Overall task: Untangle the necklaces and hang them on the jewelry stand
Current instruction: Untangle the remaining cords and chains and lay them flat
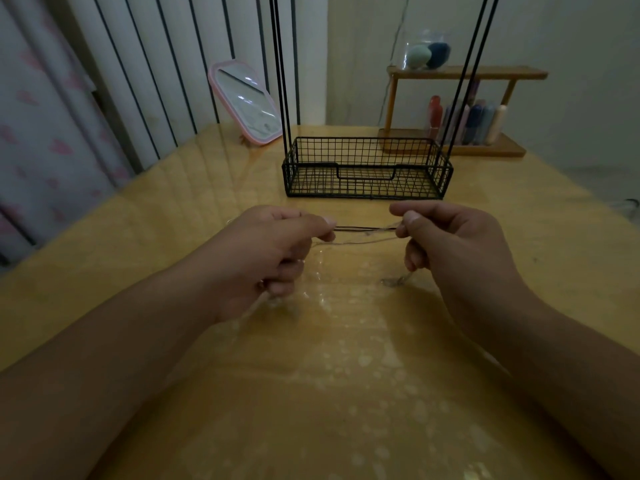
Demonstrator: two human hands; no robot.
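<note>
Thin necklaces [365, 230], one dark and one pale, stretch tight between my two hands just above the table. My left hand [273, 254] pinches their left end between thumb and forefinger, and a pale strand trails from under its curled fingers onto the table. My right hand [450, 244] pinches the right end, with a short length and a small pendant [394, 280] hanging down to the tabletop. The black wire jewelry stand [367, 168] stands right behind my hands, its basket base empty and its tall uprights running out of the top of the view.
A glossy yellow table [346, 375] spreads under my arms. A pink-framed mirror [247, 103] leans at the back left. A wooden shelf [464, 76] at the back right holds a jar with sponges and several small bottles. Curtains hang on the left.
</note>
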